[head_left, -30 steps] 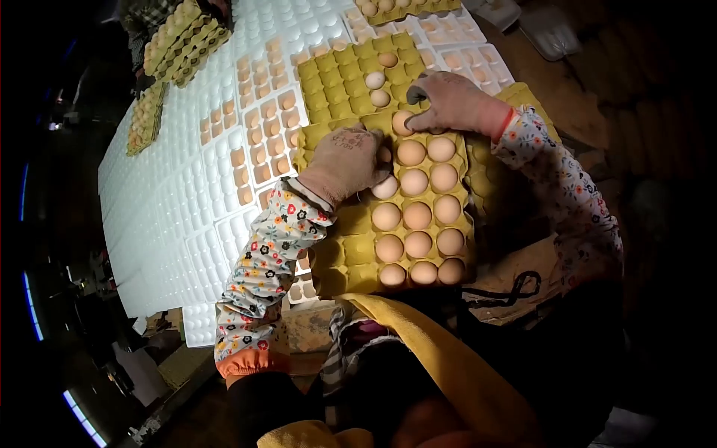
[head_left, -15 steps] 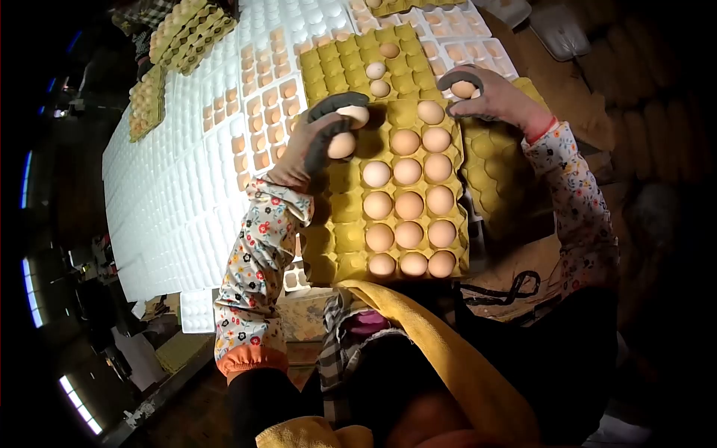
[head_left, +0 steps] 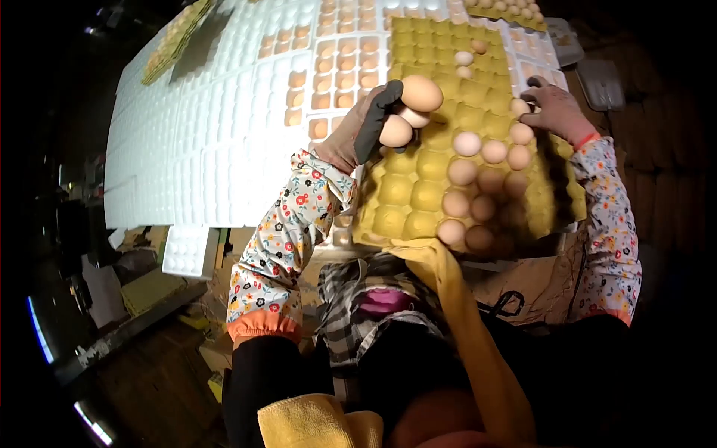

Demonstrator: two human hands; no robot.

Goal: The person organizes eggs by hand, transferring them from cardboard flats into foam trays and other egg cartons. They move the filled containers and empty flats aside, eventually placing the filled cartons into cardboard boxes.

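My gloved left hand [head_left: 370, 123] is closed round several brown eggs [head_left: 422, 93], raised over the left side of a yellow egg tray [head_left: 399, 190]. Eggs [head_left: 462, 172] fill the right part of this tray, while its left cups are bare. At the tray's far right corner, my gloved right hand [head_left: 549, 110] has its fingers curled round an egg [head_left: 520, 108]; whether more eggs are under the palm is hidden. Behind lies another yellow tray [head_left: 441, 41] with a few eggs in it.
White trays [head_left: 216, 119] cover the left side, some further ones holding brown eggs [head_left: 347, 63]. Stacked yellow trays [head_left: 177, 41] stand at the back left. A small white tray [head_left: 190, 252] sits by the front left edge. Clear plastic containers [head_left: 602, 84] lie at the back right.
The view has turned, so the trays appear further right. My left hand now shows more eggs, turned upward. My right hand has come down onto the tray's far right corner.
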